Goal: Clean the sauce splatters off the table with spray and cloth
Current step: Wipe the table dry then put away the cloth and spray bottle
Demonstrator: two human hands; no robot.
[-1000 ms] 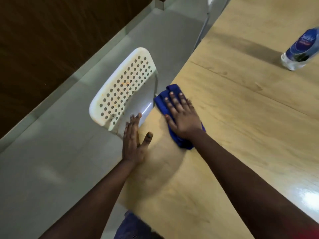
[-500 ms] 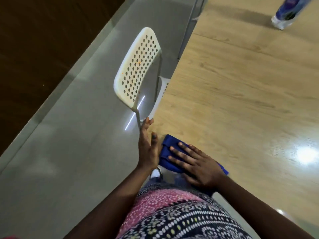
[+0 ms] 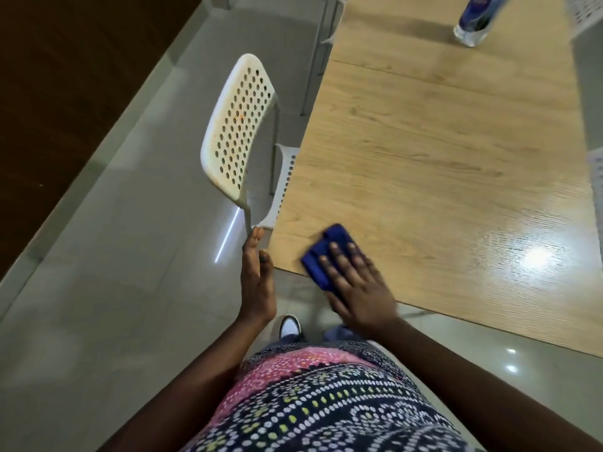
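The cloth [image 3: 326, 256] lies at the table's [image 3: 440, 158] near corner, lower centre of the frame, pressed flat under the right hand [image 3: 355, 285] for wiping; the left hand [image 3: 256, 282], open and empty, stands cupped at the edge, likely to catch crumbs.

1. This looks like a canteen or a plain dining room; which of the two cannot be told.
2. A long wood-grain table [image 3: 456, 164] is made of sections joined end to end, with a seam across the top.
3. White perforated plastic chairs [image 3: 236, 132] on metal legs stand along the sides, more of them at the far right edge.
4. The floor [image 3: 107, 288] is glossy pale tile that reflects ceiling lights.
5. A dark wood-panelled wall [image 3: 55, 93] runs along the left.
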